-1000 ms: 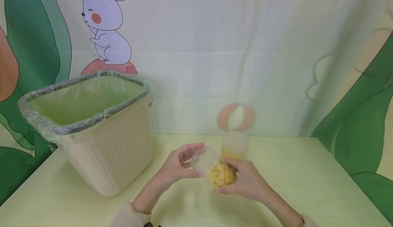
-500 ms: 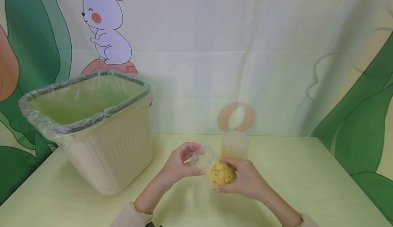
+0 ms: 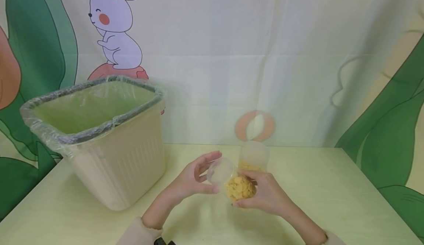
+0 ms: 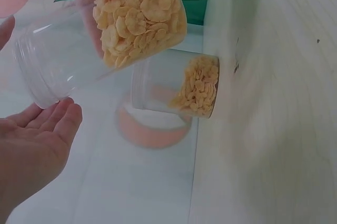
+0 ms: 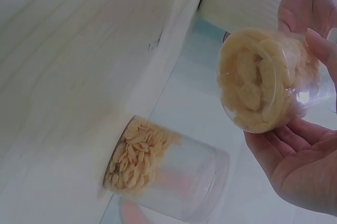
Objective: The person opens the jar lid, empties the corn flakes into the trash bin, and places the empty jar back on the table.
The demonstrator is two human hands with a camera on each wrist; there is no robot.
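Note:
A clear jar (image 4: 63,50) with yellow cereal flakes (image 3: 240,188) in its lower part is tilted in the air over the table, its mouth end turned up toward the left hand. My right hand (image 3: 266,193) grips it round the flake-filled end. At the other end my left hand (image 3: 190,180) has its fingers spread beside the clear rim; in the left wrist view the fingertips (image 4: 68,113) touch the rim's edge. Whether a clear lid covers that end, I cannot tell. Just behind, a second clear jar (image 5: 184,187), partly filled with flakes, stands upright on the table.
A large beige bin (image 3: 122,167) with a plastic liner folded over its rim stands on the table (image 3: 318,186) to the left. Behind the table hangs a printed cloth (image 3: 205,72) with a rabbit and leaves.
The left hand's fingers have spread a little and its thumb has dropped slightly at the rim. The right hand and the jar in it stay nearly still.

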